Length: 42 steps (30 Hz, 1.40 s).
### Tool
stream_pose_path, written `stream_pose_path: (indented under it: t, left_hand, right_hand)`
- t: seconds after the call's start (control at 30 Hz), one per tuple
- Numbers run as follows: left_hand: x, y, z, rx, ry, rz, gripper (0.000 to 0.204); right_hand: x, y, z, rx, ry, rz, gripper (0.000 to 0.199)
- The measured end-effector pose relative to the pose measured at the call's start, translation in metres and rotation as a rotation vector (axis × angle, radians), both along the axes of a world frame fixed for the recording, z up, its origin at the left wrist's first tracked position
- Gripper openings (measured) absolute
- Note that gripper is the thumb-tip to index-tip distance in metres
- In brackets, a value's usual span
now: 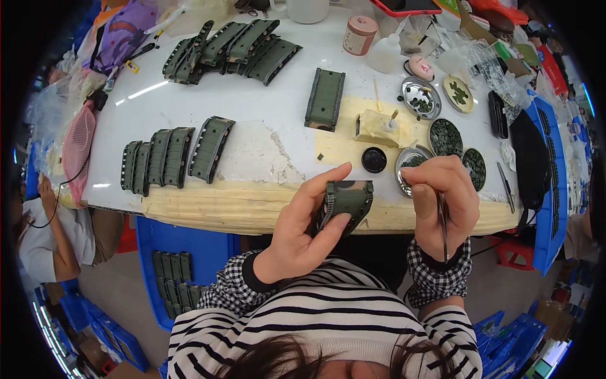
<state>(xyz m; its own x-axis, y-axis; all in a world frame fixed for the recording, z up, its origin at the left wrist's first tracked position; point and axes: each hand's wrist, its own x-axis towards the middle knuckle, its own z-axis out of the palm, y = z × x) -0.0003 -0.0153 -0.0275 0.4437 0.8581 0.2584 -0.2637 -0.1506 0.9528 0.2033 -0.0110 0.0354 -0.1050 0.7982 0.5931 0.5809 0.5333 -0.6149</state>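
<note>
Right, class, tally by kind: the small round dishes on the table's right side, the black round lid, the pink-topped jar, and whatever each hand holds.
Small round dishes: 5
Black round lid: 1
Pink-topped jar: 1
Green camouflage part, in the left hand: 1
Thin metal tool, in the right hand: 1
Total: 9

Both forearms rise from below: the left hand [303, 224] curls in a grip, the right hand [442, 199] pinches closed.
</note>
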Motion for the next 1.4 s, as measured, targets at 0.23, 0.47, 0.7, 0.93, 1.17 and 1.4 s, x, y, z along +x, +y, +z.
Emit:
stream_pose_path:
  t: [0.23,0.47,0.7,0.93,1.17,1.4]
  left_hand:
    - [-0.001,0.005,0.008,-0.432,-0.340,-0.156,0.053]
    - [0.005,0.012,0.005,-0.712,-0.651,-0.233,0.053]
    - [0.004,0.012,-0.003,-0.821,-0.755,-0.302,0.050]
    - [0.009,0.010,0.000,-0.923,-0.825,-0.363,0.049]
    - [0.009,0.007,0.006,-0.951,-0.724,-0.314,0.049]
    - [0.010,0.005,-0.003,-0.927,-0.828,-0.382,0.050]
  right_hand:
    - [0.021,0.033,-0.004,-0.001,-0.143,-0.213,0.016]
    - [0.013,0.060,-0.013,-0.066,-0.279,-0.196,0.014]
    - [0.009,0.047,0.003,0.042,-0.143,-0.214,0.013]
    - [-0.011,0.016,0.003,-0.167,0.325,0.120,0.008]
    - [-0.021,0.014,-0.004,-0.384,0.665,0.254,0.018]
    - [-0.021,0.014,-0.003,-0.388,0.673,0.298,0.017]
